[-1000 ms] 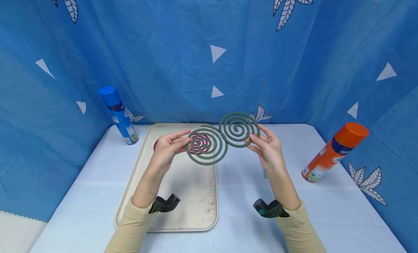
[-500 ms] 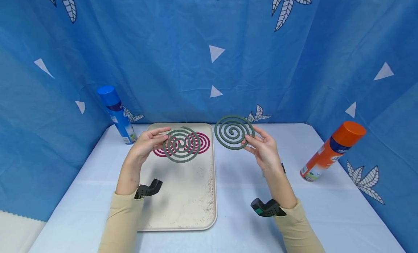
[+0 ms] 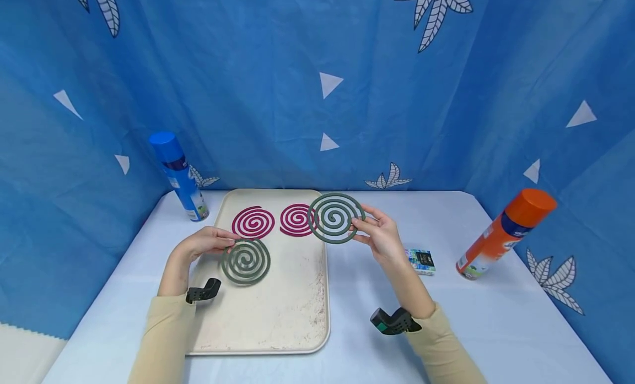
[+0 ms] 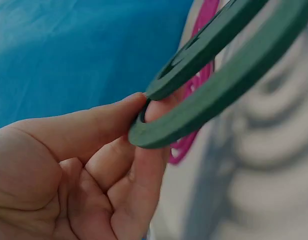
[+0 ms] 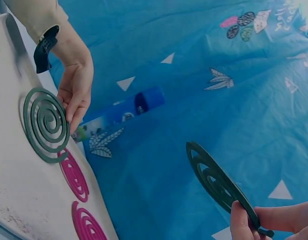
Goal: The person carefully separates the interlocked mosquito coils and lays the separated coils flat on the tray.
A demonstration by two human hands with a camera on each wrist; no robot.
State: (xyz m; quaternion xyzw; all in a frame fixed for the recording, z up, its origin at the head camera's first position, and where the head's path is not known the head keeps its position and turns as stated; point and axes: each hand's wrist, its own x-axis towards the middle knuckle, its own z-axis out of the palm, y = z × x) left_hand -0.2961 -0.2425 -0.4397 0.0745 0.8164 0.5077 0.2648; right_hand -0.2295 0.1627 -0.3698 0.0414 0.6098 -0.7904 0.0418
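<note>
In the head view my left hand pinches the left edge of a green mosquito coil over the cream tray. The left wrist view shows thumb and fingers on the coil's outer ring, with its shadow on the tray beyond. My right hand pinches the right edge of a second green mosquito coil, raised near the tray's right rim. Two magenta mosquito coils, the left one and the right one, lie side by side at the tray's far end. The raised green coil partly covers the right magenta one.
A blue spray can stands behind the tray's left side. On the right stands an orange-capped spray can. A small patterned box lies beside my right forearm. Blue curtains close off the back and sides of the white table.
My left hand has moved left and down with its green coil, away from the other one. My right hand has shifted left and slightly down with its coil, uncovering the small box.
</note>
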